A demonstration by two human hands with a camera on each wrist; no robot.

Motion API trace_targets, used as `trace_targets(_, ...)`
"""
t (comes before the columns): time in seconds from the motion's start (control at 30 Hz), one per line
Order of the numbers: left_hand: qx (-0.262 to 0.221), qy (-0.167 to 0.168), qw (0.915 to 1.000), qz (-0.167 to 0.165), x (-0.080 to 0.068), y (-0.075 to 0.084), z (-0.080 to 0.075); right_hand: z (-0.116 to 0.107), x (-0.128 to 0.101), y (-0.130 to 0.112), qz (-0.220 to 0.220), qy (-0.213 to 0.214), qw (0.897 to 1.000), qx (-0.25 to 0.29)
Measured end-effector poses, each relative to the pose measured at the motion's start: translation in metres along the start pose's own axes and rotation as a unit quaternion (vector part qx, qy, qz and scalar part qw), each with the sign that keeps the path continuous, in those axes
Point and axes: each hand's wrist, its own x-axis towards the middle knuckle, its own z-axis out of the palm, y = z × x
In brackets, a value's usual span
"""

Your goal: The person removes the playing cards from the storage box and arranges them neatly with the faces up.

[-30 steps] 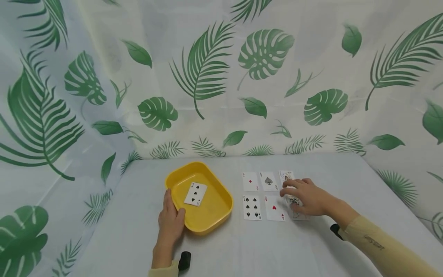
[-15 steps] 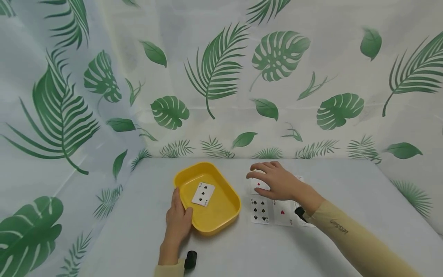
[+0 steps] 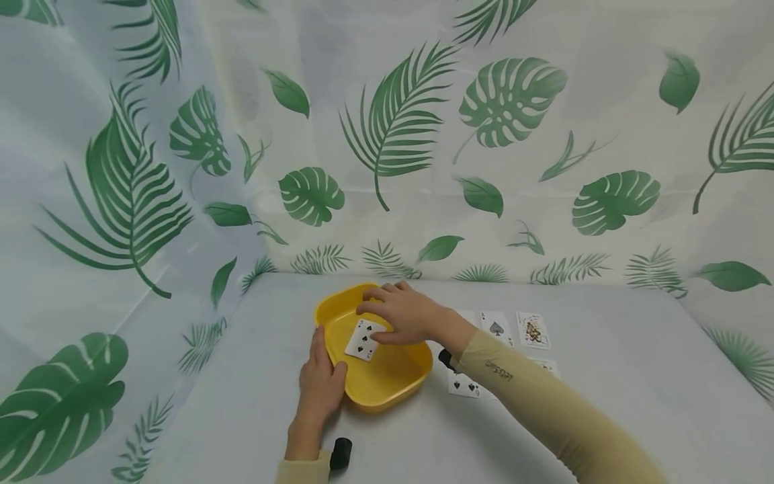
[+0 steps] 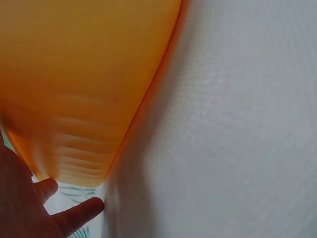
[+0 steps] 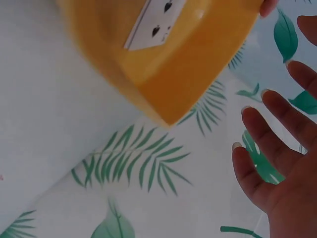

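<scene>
My left hand [image 3: 322, 386] lies along the left side of a yellow plastic tray [image 3: 387, 393], fingers extended and thumb at the rim; in the left wrist view the fingers [image 4: 79, 215] are straight and spread beside its wall. A three of spades [image 3: 361, 343] lies face up in the tray, with a thick edge like a small stack. Over the tray hovers my right hand [image 3: 408, 314], palm down, its thumb overlapping the card's edge. The right wrist view shows its fingers [image 5: 265, 134] spread and holding nothing.
Right of the tray, cards lie face up in two rows: an ace of spades [image 3: 497, 328], a picture card [image 3: 533, 330], a six of spades [image 3: 464, 386] and others partly hidden by the right sleeve [image 3: 532, 396]. A leaf-patterned sheet [image 3: 423, 202] rises behind the table.
My right hand has swept left from the rightmost cards, past the aces, to above the tray. The left hand has stayed at the tray. The whole view has shifted slightly.
</scene>
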Motion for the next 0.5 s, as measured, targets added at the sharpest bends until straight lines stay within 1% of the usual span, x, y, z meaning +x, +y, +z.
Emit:
trace_targets(0.13,0.005,0.002,1.0000,0.005,-0.001,0.001,-0.001,0.003,0.022,-0.006,0.007,-0.027,1.000,0.014)
trace_targets(0.3,0.008,0.005,0.9998,0.016,0.000,0.001,-0.001,0.012,0.043,-0.007,0.017,-0.058,0.998,0.031)
trace_targets(0.37,0.008,0.005,0.9998,0.020,0.001,0.000,-0.001,0.018,0.050,-0.007,0.024,-0.081,0.996,0.024)
trace_targets(0.5,0.008,0.004,0.9997,0.022,0.001,-0.001,-0.001,0.030,0.060,-0.008,0.037,-0.142,0.989,-0.016)
